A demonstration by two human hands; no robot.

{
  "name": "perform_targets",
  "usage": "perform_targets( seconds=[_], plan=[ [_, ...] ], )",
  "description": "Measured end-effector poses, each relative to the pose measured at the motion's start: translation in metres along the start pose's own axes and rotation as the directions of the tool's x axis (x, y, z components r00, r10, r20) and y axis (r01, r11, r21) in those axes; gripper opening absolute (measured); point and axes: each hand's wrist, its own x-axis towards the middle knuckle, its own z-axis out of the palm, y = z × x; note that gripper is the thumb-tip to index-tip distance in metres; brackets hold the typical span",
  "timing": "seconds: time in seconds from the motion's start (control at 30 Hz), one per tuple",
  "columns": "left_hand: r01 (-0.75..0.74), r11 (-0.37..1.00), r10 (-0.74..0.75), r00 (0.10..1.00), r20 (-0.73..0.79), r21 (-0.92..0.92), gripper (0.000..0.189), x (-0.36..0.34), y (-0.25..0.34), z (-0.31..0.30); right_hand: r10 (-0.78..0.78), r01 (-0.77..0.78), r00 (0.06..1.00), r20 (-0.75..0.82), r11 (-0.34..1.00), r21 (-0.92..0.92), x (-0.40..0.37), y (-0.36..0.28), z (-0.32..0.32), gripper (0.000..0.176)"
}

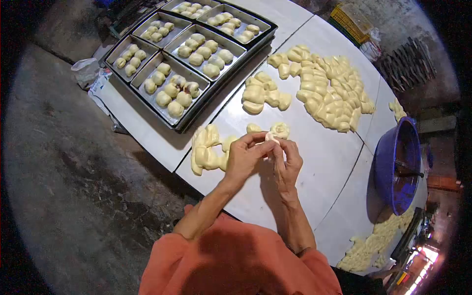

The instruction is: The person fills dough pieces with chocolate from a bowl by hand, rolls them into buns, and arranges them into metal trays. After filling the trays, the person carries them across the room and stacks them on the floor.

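1. We see one large white table [314,189] with flat top.
2. At far left, one black rectangular tray [216,86] holds round pale dough balls [175,109].
3. Our left hand [246,155] and right hand [286,164] pinch one small pale dough piece [271,139] over the near side.

- Shirt [241,233]: orange-red, front shaded dark.
- Left sleeve [166,250]: same orange-red, loose, ends around elbow, behind left grip [244,156].
- Right sleeve [319,269]: matching colour, wide opening, behind right grip [286,167].
- Forearms [209,209]: bare, sleeve edge to grip; fingers [293,153] ungloved.
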Motion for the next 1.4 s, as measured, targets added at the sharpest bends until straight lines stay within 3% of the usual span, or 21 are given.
perform_targets(
  seconds=[0.03,0.07,0.17,0.23,0.3,0.33,0.4,0.53,0.63,0.67,0.77,0.83,0.9,0.93,1.0,1.1,1.17,1.2,1.3,1.37,1.4],
  plan=[
    [-0.012,1.000,0.012,0.999,0.032,-0.003,0.033,0.003,0.005,0.001,0.050,-0.051,0.999,0.013,0.998,0.041,0.001,0.000,0.000,0.015],
    [0.085,0.996,-0.086,0.996,-0.031,-0.040,0.032,0.001,0.010,0.005,0.024,-0.027,0.999,0.046,0.997,0.068,0.001,0.003,-0.003,0.022],
    [0.088,0.995,-0.090,0.996,-0.027,-0.056,0.032,0.006,0.007,-0.003,-0.267,0.281,0.960,0.086,0.923,-0.262,-0.001,0.009,-0.007,0.028],
    [0.097,0.995,-0.095,0.994,-0.046,0.028,0.032,0.005,0.009,0.000,-0.160,0.169,0.986,0.053,0.954,-0.248,-0.004,0.009,-0.007,0.030],
    [0.101,0.995,-0.101,0.995,-0.017,-0.028,0.031,0.007,-0.002,-0.001,-0.121,0.124,0.992,0.030,0.974,-0.187,-0.005,0.014,-0.010,0.021],
    [0.088,0.996,-0.088,0.996,-0.006,-0.006,0.031,0.007,-0.004,0.000,0.011,-0.010,0.999,0.046,1.000,-0.028,-0.004,0.016,-0.010,0.019],
    [0.059,0.998,-0.060,0.998,0.018,0.038,0.031,0.007,-0.004,0.002,0.253,-0.281,0.958,0.134,0.919,0.275,-0.004,0.017,-0.011,0.015],
    [0.218,0.976,-0.217,0.974,0.061,-0.018,0.031,0.012,0.000,-0.005,0.431,-0.520,0.851,0.301,0.777,0.355,-0.001,-0.011,-0.026,0.021],
    [0.230,0.973,-0.230,0.971,0.062,0.012,0.028,0.015,0.011,-0.009,0.121,-0.191,0.950,0.287,0.954,0.230,-0.008,-0.016,-0.029,0.028],
    [0.245,0.969,-0.245,0.964,0.106,0.015,0.029,0.017,0.009,-0.014,-0.128,0.113,0.946,0.297,0.991,0.067,-0.006,0.003,-0.031,0.030],
    [0.207,0.971,-0.218,0.972,0.092,0.117,0.029,0.012,0.007,-0.005,0.070,-0.114,0.964,0.258,0.980,0.161,-0.013,0.007,-0.032,0.025],
    [0.159,0.964,-0.199,0.963,0.182,0.211,0.030,0.008,0.008,-0.007,0.059,-0.090,0.984,0.167,0.978,0.186,-0.016,0.011,-0.033,0.018],
    [0.188,0.966,-0.217,0.962,0.167,0.177,0.028,0.004,0.012,0.000,-0.099,0.094,0.994,0.045,0.990,0.102,-0.015,0.015,-0.029,0.020],
    [0.236,0.969,-0.245,0.958,0.152,0.074,0.025,0.002,0.011,0.003,-0.092,0.100,0.994,-0.065,0.985,0.143,-0.016,0.016,-0.022,0.019],
    [0.226,0.967,-0.244,0.954,0.172,0.118,0.023,0.001,0.008,0.004,-0.063,0.127,0.958,-0.280,0.968,0.217,-0.018,0.017,-0.003,0.019],
    [0.136,0.962,-0.190,0.955,0.227,0.235,0.025,-0.001,0.003,0.001,-0.119,0.144,0.978,-0.171,0.979,0.141,-0.020,0.031,-0.007,0.018],
    [0.036,0.932,-0.147,0.946,0.287,0.360,0.028,-0.001,-0.009,-0.004,0.025,0.030,0.975,-0.220,0.969,0.245,-0.021,0.027,-0.006,0.018],
    [0.040,0.964,-0.131,0.933,0.337,0.265,0.032,-0.006,-0.004,0.001,0.051,0.002,0.977,-0.208,0.969,0.248,-0.021,0.030,-0.009,0.019],
    [-0.055,0.876,-0.156,0.908,0.390,0.478,0.032,-0.009,-0.002,-0.001,0.192,-0.155,0.972,-0.137,0.957,0.244,-0.017,0.024,-0.015,0.028],
    [-0.044,0.857,-0.118,0.953,0.279,0.514,0.027,-0.013,0.001,0.005,0.351,-0.333,0.935,-0.054,0.919,0.212,-0.016,0.022,-0.021,0.030],
    [-0.058,0.864,-0.079,0.966,0.248,0.501,0.026,-0.010,-0.008,0.002,0.397,-0.398,0.917,0.050,0.892,0.215,-0.018,0.025,-0.026,0.020]
  ],
)
